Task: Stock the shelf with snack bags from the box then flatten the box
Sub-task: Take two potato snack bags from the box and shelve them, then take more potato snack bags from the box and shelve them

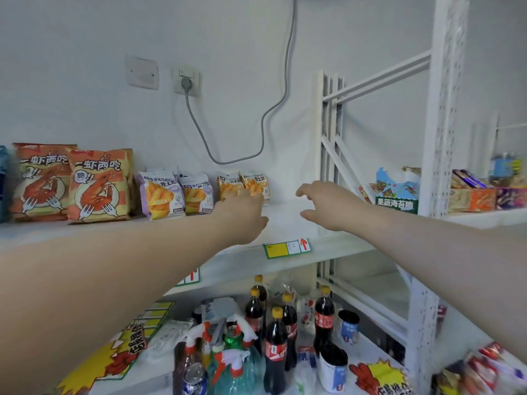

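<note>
Where your left hand (242,208) stretches out over the shelf (285,220), its fingers lie against the front of the rightmost of four small snack bags (258,182). Blur keeps you from telling whether they pinch it or only touch it. Your right hand (322,205) hangs just to the right, apart from the left, fingers spread and loosely curved, holding nothing.

The four small bags stand upright in a row against the white wall. Left of them stand two bigger orange bags (98,185) printed with a shrimp, one overlapping the other. On the shelf's front edge, below your hands, sits a yellow and white price tag (286,248) with a red arrow. Further right stands a blue and green carton (396,195).

Cola bottles (275,346) with yellow caps stand on the lower shelf beside spray bottles (233,363). A grey cable (273,109) runs from a wall socket (186,81) above the bags.
</note>
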